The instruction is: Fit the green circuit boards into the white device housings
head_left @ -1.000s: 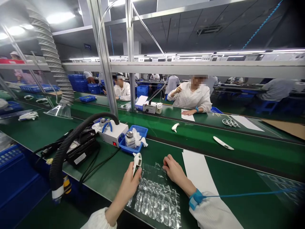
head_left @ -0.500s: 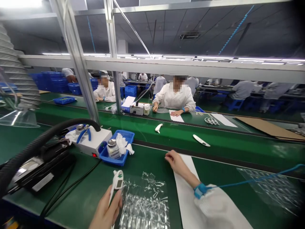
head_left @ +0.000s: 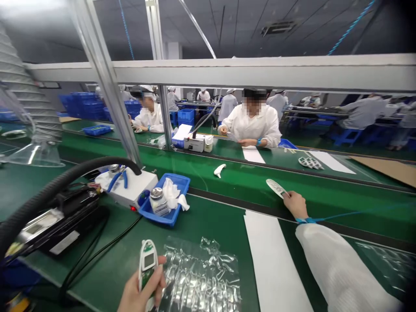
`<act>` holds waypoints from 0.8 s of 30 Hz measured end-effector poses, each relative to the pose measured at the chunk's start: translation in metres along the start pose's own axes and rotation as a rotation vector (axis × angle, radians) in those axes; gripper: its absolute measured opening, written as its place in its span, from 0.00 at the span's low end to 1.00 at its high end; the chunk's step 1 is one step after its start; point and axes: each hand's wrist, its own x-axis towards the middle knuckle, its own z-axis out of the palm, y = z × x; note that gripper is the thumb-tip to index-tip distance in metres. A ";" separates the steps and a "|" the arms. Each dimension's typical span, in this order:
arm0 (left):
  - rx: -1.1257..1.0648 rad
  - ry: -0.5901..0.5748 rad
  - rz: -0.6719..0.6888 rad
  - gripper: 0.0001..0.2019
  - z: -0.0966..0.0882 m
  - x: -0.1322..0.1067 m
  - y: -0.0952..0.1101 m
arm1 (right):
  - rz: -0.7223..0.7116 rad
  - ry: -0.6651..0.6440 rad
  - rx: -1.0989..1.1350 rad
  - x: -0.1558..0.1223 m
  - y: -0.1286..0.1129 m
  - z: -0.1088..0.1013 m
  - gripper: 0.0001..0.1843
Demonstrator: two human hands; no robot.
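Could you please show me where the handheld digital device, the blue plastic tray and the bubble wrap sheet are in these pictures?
Handheld digital device [head_left: 149, 260], head view, on its small screen.
Blue plastic tray [head_left: 175, 178], head view, on its far rim.
Bubble wrap sheet [head_left: 208, 277], head view, on its middle.

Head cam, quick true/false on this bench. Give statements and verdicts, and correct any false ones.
1. The left hand holds a white and green handheld device with a small screen. True.
2. The blue wrist strap is on the left wrist. False: it is on the right wrist.
3. A metal-capped bottle stands in the blue tray. True.
4. The blue-handled pliers lie in that tray. False: they lie on the white box beside it.
5. The right hand is at the end of a white device on the belt. True.
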 end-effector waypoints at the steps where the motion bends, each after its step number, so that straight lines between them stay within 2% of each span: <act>1: -0.015 -0.002 0.007 0.30 0.001 -0.002 -0.002 | -0.075 -0.023 0.050 -0.011 -0.010 0.003 0.17; 3: -0.031 -0.002 0.001 0.27 0.003 -0.008 -0.008 | -0.232 -0.099 0.153 -0.043 -0.035 0.008 0.21; 6: -0.005 -0.007 0.026 0.25 0.004 -0.019 -0.026 | -0.443 -0.302 0.271 -0.123 -0.076 0.004 0.21; 7: 0.015 -0.022 0.040 0.25 0.004 -0.024 -0.033 | -0.527 -0.403 0.305 -0.154 -0.090 -0.001 0.20; 9: 0.071 -0.064 0.059 0.27 0.004 -0.034 -0.048 | -0.846 -0.776 0.419 -0.219 -0.116 -0.014 0.17; 10: 0.098 -0.067 0.066 0.27 0.004 -0.039 -0.056 | -0.973 -0.909 0.439 -0.248 -0.127 -0.020 0.16; 12: 0.122 0.008 0.107 0.29 0.002 -0.049 -0.068 | -1.077 -1.005 0.443 -0.294 -0.146 -0.027 0.16; 15: 0.107 0.135 0.164 0.30 -0.007 -0.059 -0.078 | -1.025 -1.003 0.418 -0.328 -0.161 -0.014 0.11; 20: 0.086 0.142 0.234 0.27 -0.033 -0.064 -0.082 | -0.837 -0.646 0.290 -0.331 -0.163 0.050 0.09; 24: 0.024 0.203 0.272 0.25 -0.051 -0.065 -0.088 | -0.783 -0.512 0.188 -0.336 -0.160 0.081 0.07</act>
